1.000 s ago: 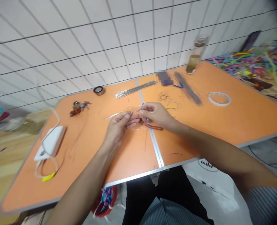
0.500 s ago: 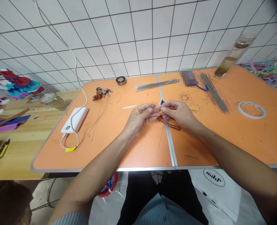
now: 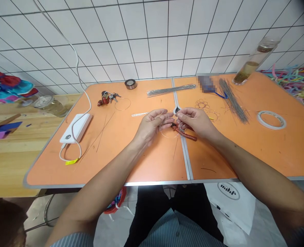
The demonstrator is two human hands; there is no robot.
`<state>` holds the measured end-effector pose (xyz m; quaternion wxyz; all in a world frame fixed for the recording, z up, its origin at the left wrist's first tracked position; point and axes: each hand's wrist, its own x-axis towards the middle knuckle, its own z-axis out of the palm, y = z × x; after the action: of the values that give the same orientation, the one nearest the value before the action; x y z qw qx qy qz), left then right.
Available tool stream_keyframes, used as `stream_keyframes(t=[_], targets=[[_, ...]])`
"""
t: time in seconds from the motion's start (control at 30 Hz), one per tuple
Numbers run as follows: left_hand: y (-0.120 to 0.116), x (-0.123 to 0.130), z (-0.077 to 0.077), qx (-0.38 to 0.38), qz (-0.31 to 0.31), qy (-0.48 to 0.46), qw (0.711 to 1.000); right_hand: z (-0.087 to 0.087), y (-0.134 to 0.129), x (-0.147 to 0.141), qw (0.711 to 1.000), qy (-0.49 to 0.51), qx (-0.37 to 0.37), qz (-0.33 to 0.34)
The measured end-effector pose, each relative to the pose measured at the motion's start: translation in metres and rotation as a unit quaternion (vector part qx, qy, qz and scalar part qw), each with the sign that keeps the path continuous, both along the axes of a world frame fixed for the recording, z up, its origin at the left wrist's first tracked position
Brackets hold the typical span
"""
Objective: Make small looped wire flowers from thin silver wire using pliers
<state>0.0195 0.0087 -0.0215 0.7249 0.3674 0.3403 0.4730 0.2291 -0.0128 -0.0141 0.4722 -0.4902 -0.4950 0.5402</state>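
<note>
Above the table [image 3: 152, 164], the left hand [image 3: 150, 127] and right hand [image 3: 197, 121] pinch a thin wire [image 3: 175, 119] between thumbs and fingertips, its loops seemingly part-shaped, while a wire flower [image 3: 202, 104] beyond looks finished and the bundles [image 3: 171, 90] [image 3: 233, 101] lie straight, apparently unworked.

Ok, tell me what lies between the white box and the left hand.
In the head view, two thin crossed wires lie on the orange table between the white box and the left hand.
</note>
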Motion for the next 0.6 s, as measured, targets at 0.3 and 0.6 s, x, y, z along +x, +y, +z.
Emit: stream_keyframes(t=[0.3,0.6], targets=[[0.004,-0.0033,0.0014,-0.006,0.033,-0.013,0.999,-0.0028,0.0057,0.0034,1.0,-0.007,-0.009,-0.017],[0.006,-0.0045,0.0015,0.012,0.06,-0.02,0.998,-0.0005,0.0039,0.0029,1.0,-0.009,-0.01,0.003]])
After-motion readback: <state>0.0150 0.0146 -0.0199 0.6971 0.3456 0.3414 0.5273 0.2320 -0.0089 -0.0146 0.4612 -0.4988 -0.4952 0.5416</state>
